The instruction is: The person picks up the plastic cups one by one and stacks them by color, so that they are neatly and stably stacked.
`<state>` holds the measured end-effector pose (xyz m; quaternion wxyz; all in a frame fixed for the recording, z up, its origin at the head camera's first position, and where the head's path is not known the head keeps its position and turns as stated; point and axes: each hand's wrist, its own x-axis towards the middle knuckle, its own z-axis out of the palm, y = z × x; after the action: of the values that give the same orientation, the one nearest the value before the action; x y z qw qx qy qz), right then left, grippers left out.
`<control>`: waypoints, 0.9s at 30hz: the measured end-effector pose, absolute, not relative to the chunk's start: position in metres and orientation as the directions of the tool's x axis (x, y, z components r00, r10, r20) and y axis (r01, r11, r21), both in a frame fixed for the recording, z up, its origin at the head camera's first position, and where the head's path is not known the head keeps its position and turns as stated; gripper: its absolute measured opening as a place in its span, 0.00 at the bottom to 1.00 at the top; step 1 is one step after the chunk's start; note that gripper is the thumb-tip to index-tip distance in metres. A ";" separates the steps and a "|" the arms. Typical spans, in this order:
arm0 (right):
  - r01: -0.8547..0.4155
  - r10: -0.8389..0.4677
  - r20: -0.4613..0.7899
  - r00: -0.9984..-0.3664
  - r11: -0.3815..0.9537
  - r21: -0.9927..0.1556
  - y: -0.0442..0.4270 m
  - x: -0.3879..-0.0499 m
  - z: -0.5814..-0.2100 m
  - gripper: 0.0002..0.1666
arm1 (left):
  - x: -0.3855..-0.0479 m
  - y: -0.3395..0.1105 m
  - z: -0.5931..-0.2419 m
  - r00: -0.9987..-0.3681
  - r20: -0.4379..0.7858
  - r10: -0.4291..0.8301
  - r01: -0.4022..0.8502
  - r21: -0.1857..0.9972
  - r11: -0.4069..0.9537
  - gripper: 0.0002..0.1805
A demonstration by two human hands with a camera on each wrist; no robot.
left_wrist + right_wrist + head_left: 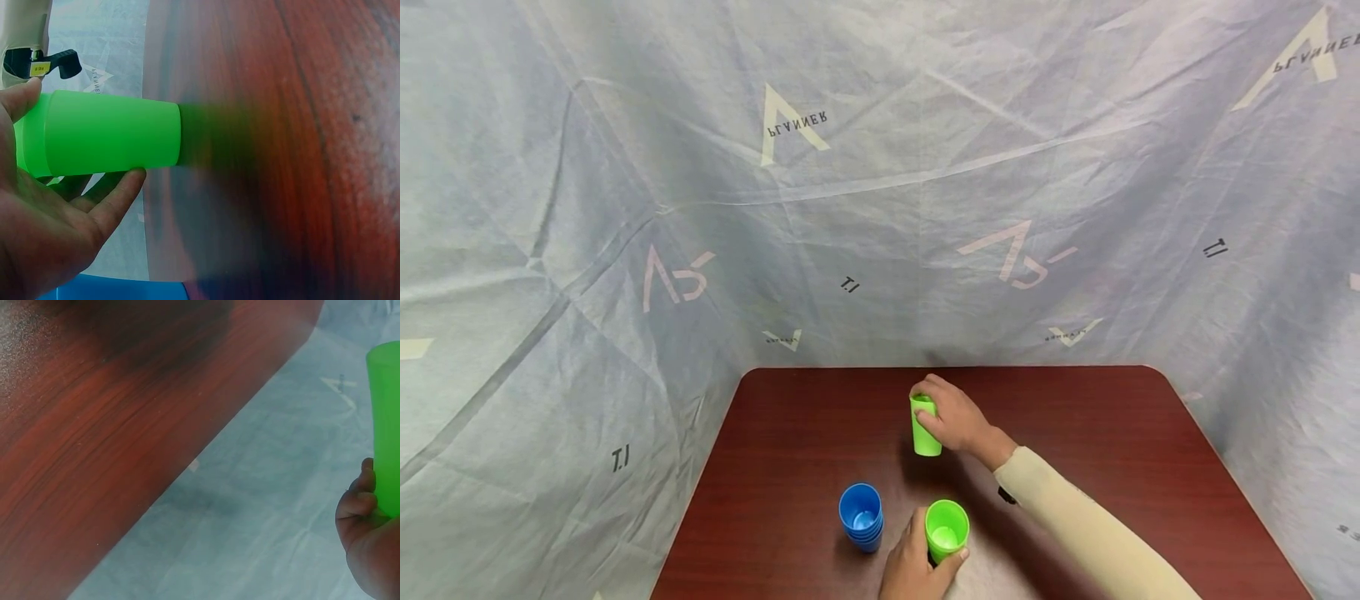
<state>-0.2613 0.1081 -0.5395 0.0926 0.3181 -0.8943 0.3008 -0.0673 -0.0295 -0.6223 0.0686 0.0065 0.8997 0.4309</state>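
Note:
My right hand [957,418] grips a green cup [926,435] near its rim and holds it upright over the back half of the table. In the right wrist view, that green cup [386,431] and the right hand [370,540] are cut off by the frame's edge. Nearer to me, my left hand [916,560] clasps another green cup [947,527], its mouth facing up. The left wrist view shows thumb and fingers around this green cup [115,132]; whether its base touches the table cannot be told. Left of it stands a stack of nested blue cups [861,521].
The dark red wooden table [805,425] has rounded back corners. Grey printed sheeting [880,200] hangs behind it and along both sides. A black device [62,64] sits at the right sleeve.

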 end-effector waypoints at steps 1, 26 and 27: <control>-0.632 -0.514 0.369 -0.775 0.612 -0.475 0.108 -0.260 -0.539 0.17 | -0.067 -0.029 -0.622 -0.990 -0.118 0.071 -0.048 0.776 0.629 0.38; -0.734 -0.508 0.531 -0.678 0.498 -0.462 0.103 -0.232 -0.535 0.09 | -0.069 -0.031 -0.626 -0.989 -0.112 0.096 -0.029 0.787 0.616 0.39; -0.741 -0.506 0.543 -0.670 0.491 -0.458 0.103 -0.232 -0.535 0.08 | -0.069 -0.031 -0.626 -0.989 -0.114 0.098 -0.030 0.789 0.614 0.39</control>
<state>-0.2317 0.1034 -0.5347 0.1704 0.3684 -0.8464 0.3448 -0.0692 -0.0313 -0.6259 0.0730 0.0189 0.8953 0.4390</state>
